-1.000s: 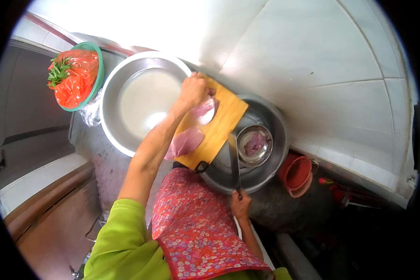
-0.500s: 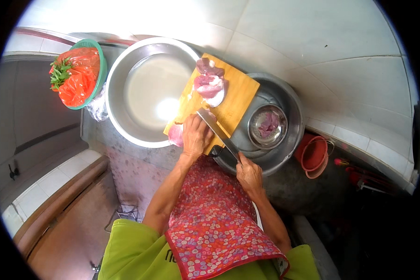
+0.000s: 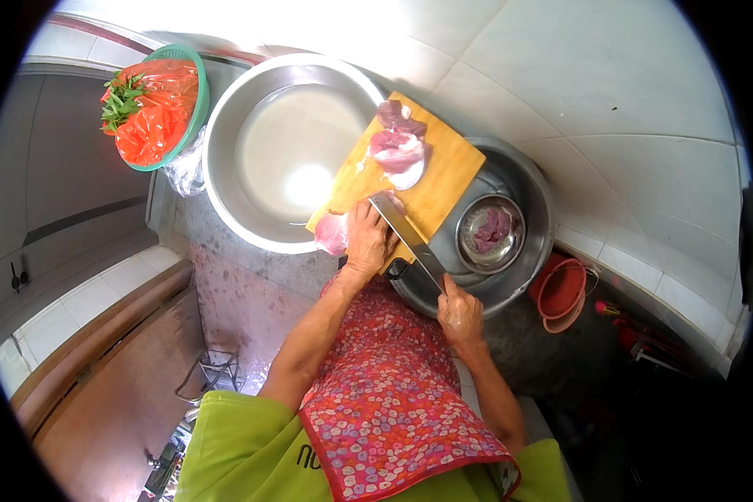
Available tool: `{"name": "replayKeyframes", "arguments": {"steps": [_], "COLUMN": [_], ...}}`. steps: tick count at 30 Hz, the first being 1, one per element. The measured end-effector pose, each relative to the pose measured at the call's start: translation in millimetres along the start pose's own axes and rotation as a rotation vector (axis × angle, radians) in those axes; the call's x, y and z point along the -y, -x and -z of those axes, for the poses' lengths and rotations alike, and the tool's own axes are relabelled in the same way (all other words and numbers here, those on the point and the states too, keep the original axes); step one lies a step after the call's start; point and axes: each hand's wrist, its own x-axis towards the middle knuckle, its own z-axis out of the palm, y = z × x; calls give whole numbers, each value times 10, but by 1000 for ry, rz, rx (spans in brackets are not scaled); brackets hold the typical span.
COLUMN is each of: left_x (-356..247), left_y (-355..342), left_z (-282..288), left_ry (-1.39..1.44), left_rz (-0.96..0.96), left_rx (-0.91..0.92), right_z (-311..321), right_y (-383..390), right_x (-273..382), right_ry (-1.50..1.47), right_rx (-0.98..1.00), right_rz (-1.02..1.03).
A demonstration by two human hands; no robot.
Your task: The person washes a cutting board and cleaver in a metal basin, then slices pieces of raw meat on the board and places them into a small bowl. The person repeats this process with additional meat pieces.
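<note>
My left hand presses down on a piece of raw meat at the near end of a wooden cutting board, its fingers curled over it. The handle of a kitchen knife is in my closed right hand. Its wide blade slants up and left across the board, right beside my left fingers, and hides part of the meat. More raw meat lies farther up the board. A small metal bowl with meat slices stands to the right.
The board rests across a large metal basin of cloudy water and a second, darker basin, which holds the small bowl. A green basket with red plastic bags and green leaves stands far left. Red buckets sit right, below a tiled wall.
The whole view has shifted, so the board and basins appear slightly higher and farther right. My left hand still holds the meat, with the knife blade still against its fingers.
</note>
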Motion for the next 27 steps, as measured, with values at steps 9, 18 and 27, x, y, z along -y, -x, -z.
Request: {"name": "replayKeyframes", "arguments": {"steps": [9, 18, 27], "left_x": [-26, -33, 32], "left_y": [-22, -116, -95], "left_z": [-50, -36, -39], "left_ry": [60, 160, 108], "left_rz": [16, 56, 71], "left_rx": [-19, -90, -16], "right_z": [-98, -70, -179], "right_y": [-643, -245, -173], "right_x": [333, -5, -146], "right_ry": [129, 113, 72], "right_rx": [129, 175, 152], "right_rz": [-57, -215, -206]}}
